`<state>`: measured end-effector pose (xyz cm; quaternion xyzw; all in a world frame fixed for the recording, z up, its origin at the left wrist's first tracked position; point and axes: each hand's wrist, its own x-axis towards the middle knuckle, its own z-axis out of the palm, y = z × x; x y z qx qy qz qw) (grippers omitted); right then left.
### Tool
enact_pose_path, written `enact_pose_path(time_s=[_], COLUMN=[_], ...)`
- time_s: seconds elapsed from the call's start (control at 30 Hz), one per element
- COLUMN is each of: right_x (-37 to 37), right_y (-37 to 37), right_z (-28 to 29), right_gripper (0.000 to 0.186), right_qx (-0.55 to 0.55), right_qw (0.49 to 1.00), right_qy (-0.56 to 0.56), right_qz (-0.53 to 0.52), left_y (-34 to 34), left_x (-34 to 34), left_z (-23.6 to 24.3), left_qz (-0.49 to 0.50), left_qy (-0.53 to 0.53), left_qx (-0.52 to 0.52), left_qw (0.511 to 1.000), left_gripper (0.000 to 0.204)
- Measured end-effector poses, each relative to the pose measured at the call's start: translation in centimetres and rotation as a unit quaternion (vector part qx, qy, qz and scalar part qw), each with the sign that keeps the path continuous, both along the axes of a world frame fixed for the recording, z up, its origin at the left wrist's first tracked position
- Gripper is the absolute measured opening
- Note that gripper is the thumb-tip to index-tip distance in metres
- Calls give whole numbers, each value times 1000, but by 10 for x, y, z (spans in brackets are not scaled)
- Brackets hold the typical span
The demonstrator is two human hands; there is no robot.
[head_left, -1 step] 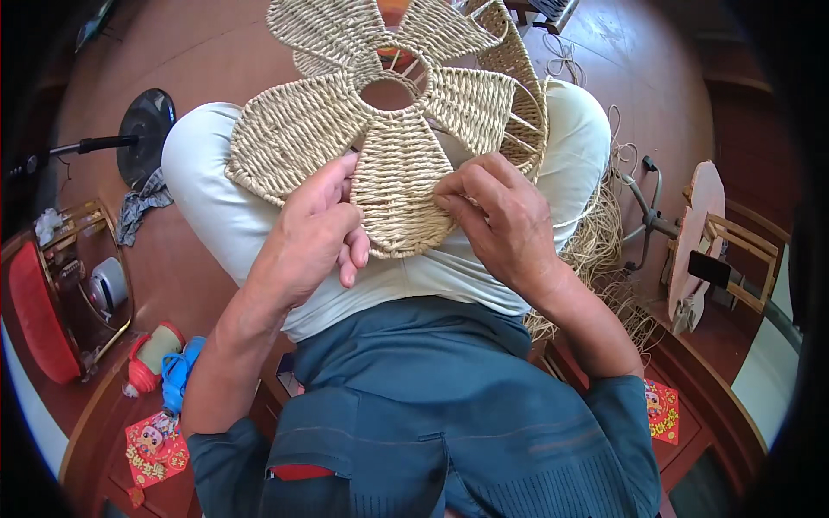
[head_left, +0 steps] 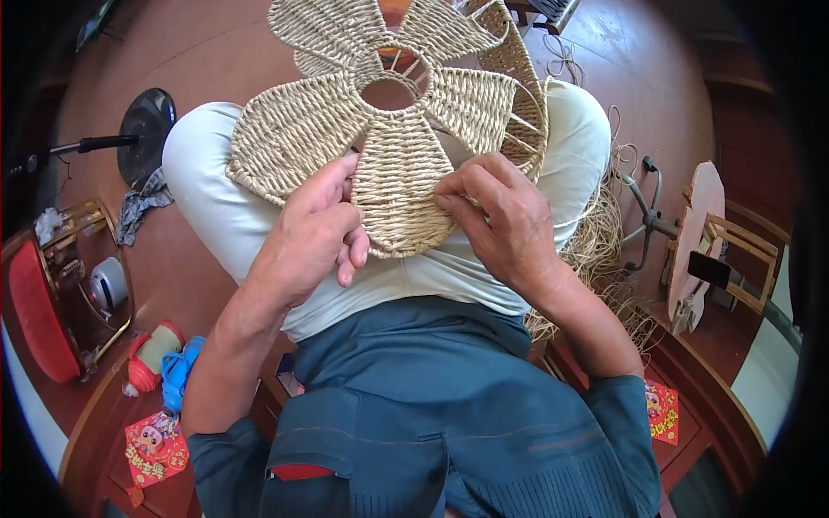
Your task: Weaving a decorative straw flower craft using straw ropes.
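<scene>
A flower-shaped piece woven from straw-coloured cord (head_left: 401, 173) lies across my lap, with broad petals around an open ring. My left hand (head_left: 324, 226) holds the left edge of the nearest petal, thumb on top and some fingers curled below. On that petal's right edge, my right hand (head_left: 501, 216) pinches with thumb and forefinger; whether a loose strand is between them is hidden. A few gaps show in the weave near the petal's rounded tip. Behind the flower on the right stands a curved woven side (head_left: 518, 78) with bare rods.
A heap of loose cord (head_left: 596, 237) hangs by my right thigh, and one strand reaches toward my right wrist. To the left are a black round stand base (head_left: 145, 138), a grey rag (head_left: 142, 207), a red-seated chair (head_left: 39, 311) and a blue object (head_left: 180, 371). A wooden chair (head_left: 743, 250) stands right.
</scene>
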<state>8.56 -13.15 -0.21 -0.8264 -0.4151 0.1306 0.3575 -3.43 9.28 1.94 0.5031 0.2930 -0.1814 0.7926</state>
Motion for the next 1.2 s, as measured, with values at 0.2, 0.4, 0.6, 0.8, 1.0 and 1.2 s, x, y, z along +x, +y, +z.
enact_pose_path(time_s=[0.2,0.4,0.6,0.8,1.0,1.2], right_x=[0,-5,-15,-15,-14,-12], right_y=[4,16,32,43,47,54], right_z=[6,12,10,5,9,16], right_gripper=[10,13,18,10,12,6], right_qx=[-3,3,-9,-1,-37,-20], right_qw=[1000,995,993,993,992,993], right_qy=[-28,-98,-97,-77,-62,-42], right_qz=[8,19,61,91,108,106], left_y=[6,9,15,14,11,-5], left_x=[1,-3,-10,-14,-12,-24], left_z=[1,0,-1,-7,-2,12], left_qz=[-30,-9,31,31,27,-17], left_qy=[5,-9,-3,-5,-17,-78], left_qx=[-12,-47,-104,-105,-86,286], left_qw=[999,999,994,994,996,955], left_gripper=[75,69,73,75,73,55])
